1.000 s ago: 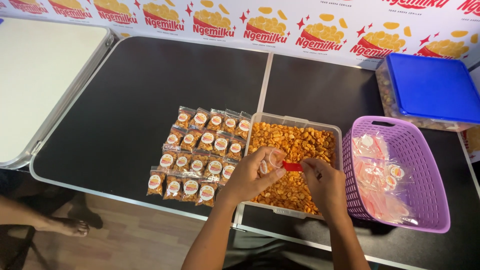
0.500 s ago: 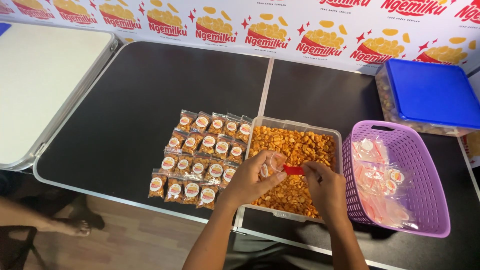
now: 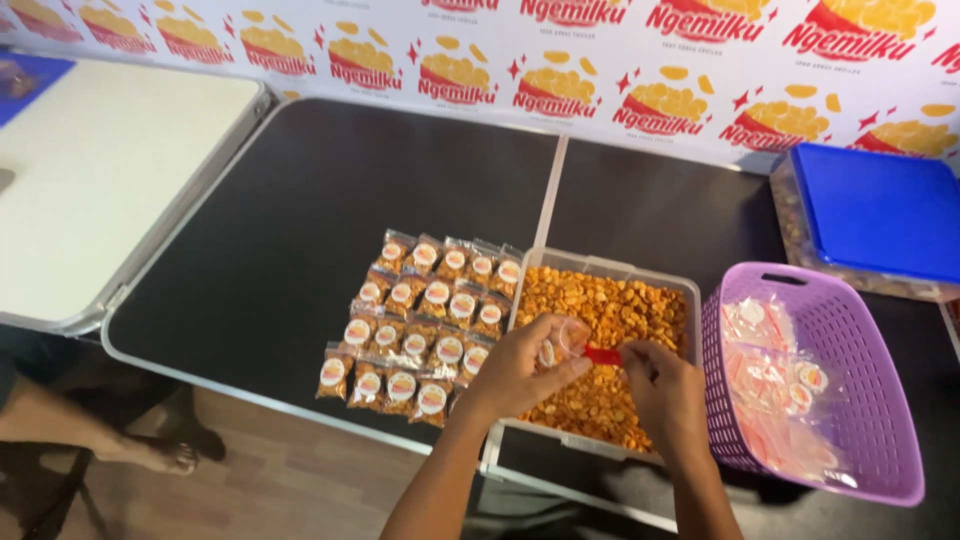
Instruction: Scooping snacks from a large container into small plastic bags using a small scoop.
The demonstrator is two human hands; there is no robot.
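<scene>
My left hand (image 3: pixel 525 367) holds a small clear plastic bag (image 3: pixel 570 335) with its mouth held wide, over a clear tub (image 3: pixel 600 268) full of orange snack pieces. My right hand (image 3: pixel 665 385) grips a small red scoop (image 3: pixel 603 355) whose tip points at the bag's mouth. Both hands hover over the near half of the tub. Left of the tub, several filled small snack bags (image 3: pixel 425 320) with round labels lie in neat rows on the black table (image 3: pixel 300 220).
A purple plastic basket (image 3: pixel 880 400) with empty labelled bags stands right of the tub. A clear box with a blue lid (image 3: pixel 880 210) sits at the back right. A white table (image 3: pixel 100 170) adjoins on the left. Another person's bare foot (image 3: pixel 160 455) rests on the floor.
The view has shifted, so everything sits lower and to the right in frame. My hands keep the same hold on bag and scoop above the tub.
</scene>
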